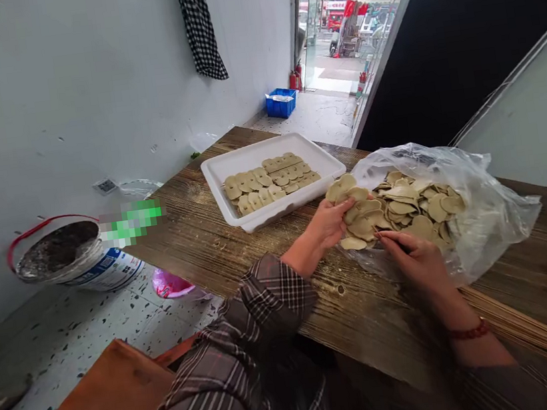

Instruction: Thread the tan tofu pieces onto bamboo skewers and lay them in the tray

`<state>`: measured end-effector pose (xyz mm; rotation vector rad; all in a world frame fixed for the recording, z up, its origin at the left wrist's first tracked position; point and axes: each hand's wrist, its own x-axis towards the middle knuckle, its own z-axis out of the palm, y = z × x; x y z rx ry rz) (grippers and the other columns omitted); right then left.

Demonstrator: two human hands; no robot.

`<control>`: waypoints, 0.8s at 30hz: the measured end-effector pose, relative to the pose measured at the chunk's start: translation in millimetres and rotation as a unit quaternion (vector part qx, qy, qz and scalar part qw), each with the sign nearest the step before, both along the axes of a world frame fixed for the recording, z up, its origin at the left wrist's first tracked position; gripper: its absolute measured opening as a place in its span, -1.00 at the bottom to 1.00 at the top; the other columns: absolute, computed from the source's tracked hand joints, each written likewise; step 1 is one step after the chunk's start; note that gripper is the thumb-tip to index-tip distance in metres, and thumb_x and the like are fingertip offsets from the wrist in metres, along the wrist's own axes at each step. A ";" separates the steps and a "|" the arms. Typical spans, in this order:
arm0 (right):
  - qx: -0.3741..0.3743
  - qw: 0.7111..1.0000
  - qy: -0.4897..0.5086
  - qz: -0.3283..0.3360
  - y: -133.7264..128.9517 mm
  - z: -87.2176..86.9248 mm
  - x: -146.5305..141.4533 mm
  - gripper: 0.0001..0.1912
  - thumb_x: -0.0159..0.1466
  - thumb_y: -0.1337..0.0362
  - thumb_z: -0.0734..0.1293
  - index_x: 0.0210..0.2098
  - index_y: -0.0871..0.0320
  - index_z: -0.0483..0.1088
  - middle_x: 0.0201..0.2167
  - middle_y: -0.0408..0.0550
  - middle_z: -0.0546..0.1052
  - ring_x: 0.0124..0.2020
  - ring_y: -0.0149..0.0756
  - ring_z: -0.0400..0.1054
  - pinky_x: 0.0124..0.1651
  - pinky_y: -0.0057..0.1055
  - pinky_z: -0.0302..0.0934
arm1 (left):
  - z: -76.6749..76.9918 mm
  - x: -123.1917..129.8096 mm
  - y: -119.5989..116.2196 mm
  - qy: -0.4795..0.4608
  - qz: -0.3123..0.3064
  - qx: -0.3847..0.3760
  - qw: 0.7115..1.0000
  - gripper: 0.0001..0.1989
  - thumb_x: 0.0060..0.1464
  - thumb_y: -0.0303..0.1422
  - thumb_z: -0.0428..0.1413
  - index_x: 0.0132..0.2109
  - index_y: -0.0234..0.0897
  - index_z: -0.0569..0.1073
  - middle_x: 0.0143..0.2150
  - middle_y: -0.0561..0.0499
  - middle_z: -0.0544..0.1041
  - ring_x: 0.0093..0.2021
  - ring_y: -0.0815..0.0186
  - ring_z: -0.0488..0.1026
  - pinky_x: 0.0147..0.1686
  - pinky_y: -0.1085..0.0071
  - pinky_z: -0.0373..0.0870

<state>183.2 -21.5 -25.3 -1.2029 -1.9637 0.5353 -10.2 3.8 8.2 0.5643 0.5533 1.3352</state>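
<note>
My left hand (325, 226) is closed on several thin, round beige slices (363, 219), fanned out between thumb and fingers. In my right hand (418, 258) a thin wooden skewer (376, 232) is pinched, its visible end touching or close to the held slices; the rest of it is hidden. Just behind the hands, a pile of loose beige slices (417, 203) lies on an opened clear plastic bag (491, 230). A white plastic tray (306, 147) stands beyond my left hand, with rows of skewered slices (251, 191) laid flat in it.
A bundle of wooden skewers (536, 325) lies on the wooden table (239, 250) at right. Left of the table stand a bucket (105, 271) of dark contents, a pink basin (170, 284) and an orange-brown board-like object (101, 409). A blue crate (281, 103) sits near the doorway.
</note>
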 end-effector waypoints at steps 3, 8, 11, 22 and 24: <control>0.018 1.000 -0.024 -0.009 -0.7 -3.2 1.9 -0.67 0.28 0.05 0.30 -0.18 0.11 0.59 -0.21 0.02 0.65 -0.19 -0.13 0.53 -0.08 -0.21 0.39 | -6.9 2.4 -0.2 -0.002 -0.002 0.006 1.000 -0.67 -0.09 -0.31 0.33 -0.17 -0.42 0.54 -0.27 -0.15 0.62 -0.22 0.18 0.58 -0.04 0.18 0.47; 0.056 0.996 -0.038 -0.064 4.0 -4.9 6.5 -0.66 0.30 0.03 0.28 -0.17 0.11 0.58 -0.22 0.05 0.64 -0.19 -0.08 0.52 -0.11 -0.15 0.38 | -15.0 6.3 1.8 0.044 0.000 0.031 0.999 -0.51 -0.22 -0.17 0.39 -0.16 -0.39 0.53 -0.27 -0.09 0.59 -0.35 0.31 0.51 -0.22 0.33 0.46; 0.078 0.992 -0.050 -0.090 12.0 5.3 9.7 -0.68 0.30 0.05 0.28 -0.18 0.09 0.58 -0.22 0.05 0.63 -0.19 -0.06 0.51 -0.14 -0.16 0.35 | -15.1 7.2 1.9 0.073 -0.021 0.031 0.997 -0.45 -0.24 -0.19 0.41 -0.09 -0.34 0.50 -0.24 -0.06 0.58 -0.36 0.35 0.50 -0.31 0.41 0.41; 0.166 0.981 -0.101 -0.019 44.6 82.9 -34.5 -0.75 0.32 0.11 0.27 -0.21 0.04 0.56 -0.24 -0.04 0.62 -0.20 -0.16 0.50 -0.18 -0.28 0.31 | -14.9 8.9 -1.3 0.125 -0.077 -0.026 0.989 -0.63 0.01 -0.35 0.26 -0.02 -0.30 0.44 -0.30 -0.02 0.59 -0.45 0.43 0.52 -0.38 0.51 0.35; 0.181 0.974 -0.134 0.019 52.8 91.9 -49.6 -0.75 0.34 0.14 0.25 -0.21 0.05 0.56 -0.26 -0.04 0.62 -0.22 -0.18 0.49 -0.20 -0.29 0.29 | -15.9 9.5 -0.1 0.114 -0.077 -0.033 0.990 -0.66 0.01 -0.37 0.26 -0.04 -0.31 0.44 -0.31 0.00 0.58 -0.47 0.45 0.51 -0.39 0.52 0.35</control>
